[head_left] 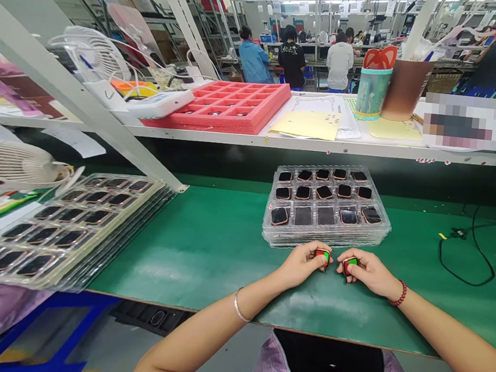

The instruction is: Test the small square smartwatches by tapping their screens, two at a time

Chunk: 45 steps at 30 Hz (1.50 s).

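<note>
In front of me, my left hand (304, 264) is closed around a smartwatch case (322, 255) whose lit screen shows red and green. A second smartwatch case (348, 264), its screen also lit red and green, is gripped in my right hand (369, 272). Both hands hover close together over the green bench, a small gap between them. Just beyond them lies a stack of clear plastic trays (300, 238). Its top tray carries several dark-screened watch cases in rows, with two front-row pockets holding none.
At the left, more stacked trays (105, 254) hold watch cases beside a small white fan (17, 164). A black cable (481, 261) lies at right. The shelf (235, 140) above bears a red compartment tray (238, 103), papers (311, 119) and a brown cup (406, 90).
</note>
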### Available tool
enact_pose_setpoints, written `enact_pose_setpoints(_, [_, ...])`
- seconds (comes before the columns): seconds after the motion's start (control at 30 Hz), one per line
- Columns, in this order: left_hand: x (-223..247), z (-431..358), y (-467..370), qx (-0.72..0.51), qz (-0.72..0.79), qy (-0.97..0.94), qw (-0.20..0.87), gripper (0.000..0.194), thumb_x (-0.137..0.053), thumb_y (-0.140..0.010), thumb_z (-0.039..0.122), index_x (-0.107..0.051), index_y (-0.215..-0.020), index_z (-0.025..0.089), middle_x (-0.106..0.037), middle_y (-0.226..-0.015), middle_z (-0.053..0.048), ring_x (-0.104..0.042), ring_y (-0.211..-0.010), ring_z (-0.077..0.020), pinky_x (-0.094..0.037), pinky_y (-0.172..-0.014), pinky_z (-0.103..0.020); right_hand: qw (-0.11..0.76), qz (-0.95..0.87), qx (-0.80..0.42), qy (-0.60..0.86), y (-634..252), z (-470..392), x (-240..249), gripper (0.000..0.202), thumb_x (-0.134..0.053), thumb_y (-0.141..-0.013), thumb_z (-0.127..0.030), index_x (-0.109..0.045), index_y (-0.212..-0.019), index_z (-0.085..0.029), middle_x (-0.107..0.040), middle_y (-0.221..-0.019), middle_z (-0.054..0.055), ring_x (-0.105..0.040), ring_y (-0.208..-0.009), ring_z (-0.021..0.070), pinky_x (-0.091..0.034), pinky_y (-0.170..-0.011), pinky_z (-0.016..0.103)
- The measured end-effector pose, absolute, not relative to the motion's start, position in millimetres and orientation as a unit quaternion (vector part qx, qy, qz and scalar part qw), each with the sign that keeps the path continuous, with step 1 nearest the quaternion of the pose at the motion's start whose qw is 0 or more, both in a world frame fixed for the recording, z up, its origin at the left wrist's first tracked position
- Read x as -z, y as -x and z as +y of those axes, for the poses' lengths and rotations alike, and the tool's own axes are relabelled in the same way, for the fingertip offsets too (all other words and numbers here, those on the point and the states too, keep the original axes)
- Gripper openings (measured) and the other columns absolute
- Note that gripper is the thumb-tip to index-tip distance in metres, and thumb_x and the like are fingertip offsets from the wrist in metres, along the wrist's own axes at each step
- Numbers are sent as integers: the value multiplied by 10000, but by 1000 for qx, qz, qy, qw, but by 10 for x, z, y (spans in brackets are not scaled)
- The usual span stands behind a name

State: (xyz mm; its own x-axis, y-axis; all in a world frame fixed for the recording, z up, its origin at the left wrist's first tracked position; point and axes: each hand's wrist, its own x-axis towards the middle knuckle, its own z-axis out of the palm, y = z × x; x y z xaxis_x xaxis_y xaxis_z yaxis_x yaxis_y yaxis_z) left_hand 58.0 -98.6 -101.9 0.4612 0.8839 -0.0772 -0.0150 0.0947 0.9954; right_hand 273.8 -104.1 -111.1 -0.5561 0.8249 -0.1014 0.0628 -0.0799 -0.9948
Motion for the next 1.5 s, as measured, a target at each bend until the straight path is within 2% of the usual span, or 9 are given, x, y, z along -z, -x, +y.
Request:
enact_pose_setpoints(0.23, [1092, -984, -573, -356, 372, -582, 629, 284, -604, -775, 267, -577, -1025, 137, -649, -869, -66, -593, -745, -143, -493, -710, -299, 312, -613, -631, 359, -2726, -1049, 1107, 251, -563, -826, -273, -548, -1061, -186, -653, -891, 54, -585, -655, 119, -533, -624, 280])
enact_pose_setpoints(0.47, [1120, -984, -569, -351, 385, -607, 600, 328, -572, -746, 148, -541, -1073, 149, -651, -891, -63, -590, -764, -143, -464, -731, -284, 307, -616, -627, 363, -2731, -1046, 1133, 305, -548, -798, -176, -509, -1100, -195, -638, -952, 60, -591, -657, 114, -497, -592, 256])
enact_pose_setpoints(0.87, [1080, -1000, -572, -341, 400, -630, 572, 321, -570, -729, 126, -530, -1047, 156, -638, -841, -36, -595, -783, -145, -455, -730, -262, 296, -643, -609, 358, -2722, -1055, 1107, 394, -493, -738, -72, -503, -1107, -208, -599, -989, 46, -597, -713, 121, -495, -638, 260])
enact_pose_setpoints(1.17, [1173, -973, -550, -345, 381, -643, 568, 419, -539, -754, 126, -524, -1169, 180, -632, -973, -63, -610, -819, -160, -485, -758, -289, 284, -644, -614, 357, -2729, -1036, 1104, 413, -445, -770, -86, -484, -1162, -210, -604, -1053, 76, -642, -771, 146, -497, -585, 248])
enact_pose_setpoints(1.37, [1162, -983, -562, -335, 377, -638, 582, 449, -490, -759, 90, -499, -1200, 168, -634, -1014, -85, -619, -861, -178, -490, -793, -321, 296, -642, -614, 351, -2718, -1048, 1102, 409, -487, -735, -51, -514, -1116, -200, -624, -917, 36, -585, -700, 120, -500, -634, 263])
enact_pose_setpoints(1.5, [1141, -990, -570, -332, 375, -621, 602, 448, -499, -762, 95, -497, -1206, 157, -640, -1018, -94, -625, -847, -175, -491, -807, -333, 295, -644, -609, 358, -2720, -1055, 1097, 333, -502, -749, -62, -529, -1057, -185, -629, -855, 31, -548, -670, 118, -477, -601, 251])
